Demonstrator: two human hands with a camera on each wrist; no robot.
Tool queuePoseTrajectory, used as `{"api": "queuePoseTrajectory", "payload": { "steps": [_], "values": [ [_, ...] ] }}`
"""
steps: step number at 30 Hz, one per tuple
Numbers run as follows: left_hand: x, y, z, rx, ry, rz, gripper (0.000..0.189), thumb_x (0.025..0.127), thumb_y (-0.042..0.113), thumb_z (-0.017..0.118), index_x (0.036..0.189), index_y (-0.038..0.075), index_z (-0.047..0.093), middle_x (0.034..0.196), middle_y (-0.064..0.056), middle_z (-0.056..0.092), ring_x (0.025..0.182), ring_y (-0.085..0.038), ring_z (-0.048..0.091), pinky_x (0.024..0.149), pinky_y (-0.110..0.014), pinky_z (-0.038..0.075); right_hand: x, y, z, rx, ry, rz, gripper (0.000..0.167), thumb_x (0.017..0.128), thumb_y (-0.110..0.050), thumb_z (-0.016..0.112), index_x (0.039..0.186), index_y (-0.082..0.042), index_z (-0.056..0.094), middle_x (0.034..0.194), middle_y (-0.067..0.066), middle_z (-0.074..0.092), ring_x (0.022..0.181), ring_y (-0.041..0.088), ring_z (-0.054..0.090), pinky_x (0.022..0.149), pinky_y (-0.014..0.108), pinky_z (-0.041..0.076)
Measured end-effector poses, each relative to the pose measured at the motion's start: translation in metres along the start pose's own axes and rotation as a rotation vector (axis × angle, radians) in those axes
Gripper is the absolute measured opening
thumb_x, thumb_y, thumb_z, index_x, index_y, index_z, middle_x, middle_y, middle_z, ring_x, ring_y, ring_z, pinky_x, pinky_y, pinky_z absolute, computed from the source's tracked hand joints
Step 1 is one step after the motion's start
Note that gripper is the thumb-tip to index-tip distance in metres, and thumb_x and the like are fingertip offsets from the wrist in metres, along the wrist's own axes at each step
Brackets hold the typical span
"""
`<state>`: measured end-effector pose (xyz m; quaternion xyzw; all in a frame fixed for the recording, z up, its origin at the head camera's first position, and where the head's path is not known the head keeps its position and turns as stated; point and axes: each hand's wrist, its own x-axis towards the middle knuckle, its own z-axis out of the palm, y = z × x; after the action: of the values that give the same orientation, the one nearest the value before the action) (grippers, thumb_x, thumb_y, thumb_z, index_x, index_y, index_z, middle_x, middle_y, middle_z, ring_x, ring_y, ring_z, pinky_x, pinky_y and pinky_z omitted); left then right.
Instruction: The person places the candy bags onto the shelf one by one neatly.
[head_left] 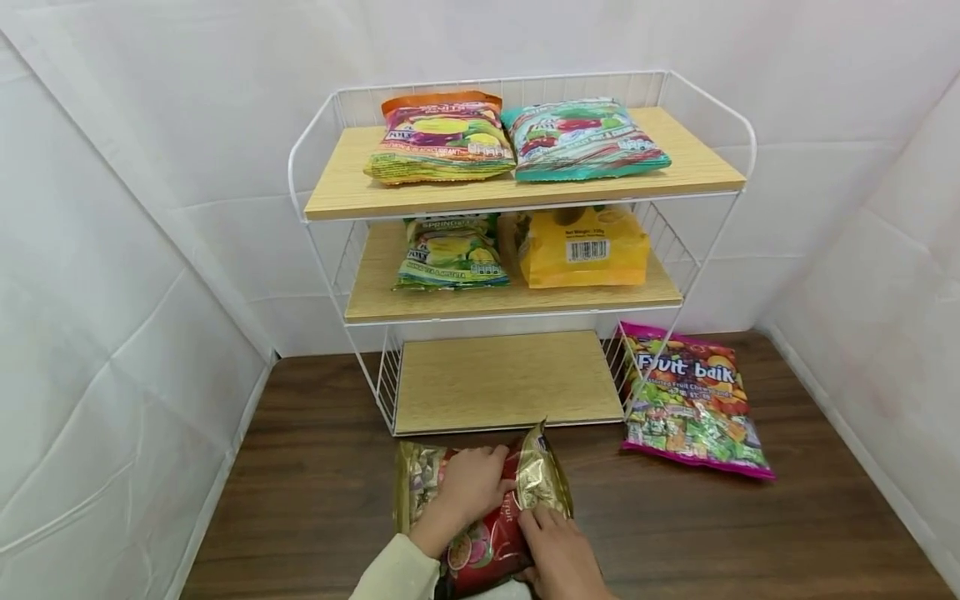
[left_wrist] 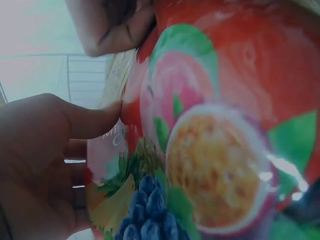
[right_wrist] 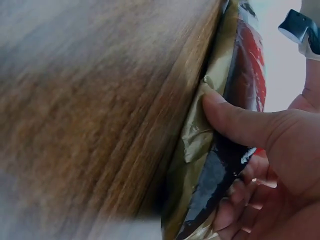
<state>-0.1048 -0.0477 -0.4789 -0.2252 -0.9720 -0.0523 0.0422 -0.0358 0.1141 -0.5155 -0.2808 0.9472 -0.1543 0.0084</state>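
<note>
A red and gold candy bag (head_left: 498, 542), printed with fruit, lies on the brown table in front of the rack. Across its upper middle my left hand (head_left: 474, 483) grips the bag, fingers curled; in the left wrist view its thumb presses the red film beside a printed passion fruit. My right hand (head_left: 562, 554) holds the bag's right side. From the right wrist, the thumb (right_wrist: 235, 117) lies on the gold end seam (right_wrist: 197, 130) and the fingers curl on the other face. Part of the bag's underside is hidden.
A white wire rack (head_left: 517, 317) with wooden shelves stands behind. Two candy bags, orange-purple (head_left: 442, 137) and teal (head_left: 585, 140), lie on top; green (head_left: 452, 254) and yellow (head_left: 585, 250) packs sit below. A pink-edged fruit chew bag (head_left: 693, 400) leans at the rack's right.
</note>
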Motion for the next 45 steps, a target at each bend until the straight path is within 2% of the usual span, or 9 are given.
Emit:
{"api": "queuePoseTrajectory", "payload": {
  "steps": [4,7,11,18,24,27,36,42,45],
  "values": [
    [-0.002,0.006,0.003,0.008,0.124,0.013,0.028,0.082,0.036,0.075,0.094,0.012,0.066,0.071,-0.002,0.064,0.059,-0.019,0.062,0.050,-0.032,0.049,0.001,0.000,0.004,-0.026,0.098,-0.055,0.046,0.063,-0.024,0.088,0.095,-0.015,0.055,0.087,-0.003,0.055,0.082,0.017,0.057,0.059,0.035,0.046],
    [-0.002,0.011,0.005,0.005,0.162,0.019,0.023,0.083,0.032,0.074,0.093,0.013,0.067,0.068,0.000,0.063,0.055,-0.017,0.060,0.048,-0.031,0.047,0.002,-0.001,0.006,-0.030,0.170,-0.098,0.040,0.065,-0.023,0.087,0.089,-0.017,0.055,0.082,-0.005,0.055,0.074,0.014,0.055,0.055,0.031,0.043],
    [-0.002,0.017,0.007,0.026,0.182,0.023,0.018,0.085,0.031,0.071,0.088,0.014,0.066,0.060,0.000,0.059,0.050,-0.017,0.057,0.045,-0.030,0.045,0.003,-0.003,0.009,-0.011,0.224,-0.132,0.036,0.066,-0.014,0.085,0.087,-0.017,0.056,0.079,-0.007,0.054,0.069,0.011,0.053,0.055,0.028,0.041],
    [-0.004,0.024,0.003,0.065,0.180,0.028,0.022,0.088,0.030,0.069,0.076,0.015,0.058,0.051,0.002,0.048,0.043,-0.014,0.050,0.038,-0.027,0.041,0.002,0.001,0.011,0.018,0.250,-0.160,0.035,0.065,-0.007,0.084,0.090,-0.017,0.062,0.082,-0.006,0.059,0.070,0.011,0.056,0.055,0.027,0.041],
    [-0.007,0.026,0.002,0.082,0.253,0.019,0.023,0.087,0.030,0.070,0.073,0.015,0.059,0.050,0.002,0.050,0.043,-0.016,0.053,0.037,-0.028,0.041,0.003,0.004,0.010,0.027,0.290,-0.186,0.037,0.064,-0.002,0.082,0.092,-0.018,0.064,0.085,-0.007,0.062,0.074,0.012,0.058,0.057,0.030,0.044],
    [-0.007,0.023,0.000,0.063,0.257,0.022,0.021,0.087,0.029,0.070,0.075,0.015,0.060,0.048,0.002,0.048,0.041,-0.015,0.051,0.035,-0.026,0.038,0.005,0.004,0.009,0.024,0.330,-0.214,0.035,0.066,-0.002,0.081,0.091,-0.020,0.063,0.083,-0.008,0.061,0.071,0.011,0.057,0.056,0.027,0.042],
    [-0.005,0.017,-0.006,0.002,0.285,-0.077,0.013,0.090,0.029,0.066,0.087,0.016,0.067,0.048,-0.002,0.051,0.038,-0.018,0.048,0.031,-0.027,0.033,0.017,0.009,-0.002,-0.008,0.424,-0.266,0.032,0.066,0.002,0.075,0.082,-0.022,0.061,0.075,-0.012,0.056,0.068,0.008,0.054,0.054,0.022,0.035],
    [-0.004,0.014,-0.008,-0.038,0.389,-0.162,0.010,0.089,0.026,0.068,0.083,0.018,0.067,0.042,-0.001,0.044,0.033,-0.017,0.043,0.030,-0.024,0.025,0.026,0.015,-0.009,-0.022,0.479,-0.299,0.028,0.068,0.000,0.072,0.079,-0.024,0.063,0.072,-0.011,0.054,0.068,0.009,0.055,0.057,0.025,0.037],
    [-0.004,0.012,-0.011,-0.061,0.410,-0.187,0.008,0.089,0.024,0.068,0.084,0.018,0.069,0.040,-0.001,0.040,0.031,-0.016,0.038,0.031,-0.023,0.022,0.031,0.017,-0.012,-0.033,0.505,-0.302,0.026,0.066,-0.001,0.071,0.078,-0.023,0.064,0.072,-0.010,0.056,0.067,0.011,0.056,0.058,0.028,0.038]
  ]
}}
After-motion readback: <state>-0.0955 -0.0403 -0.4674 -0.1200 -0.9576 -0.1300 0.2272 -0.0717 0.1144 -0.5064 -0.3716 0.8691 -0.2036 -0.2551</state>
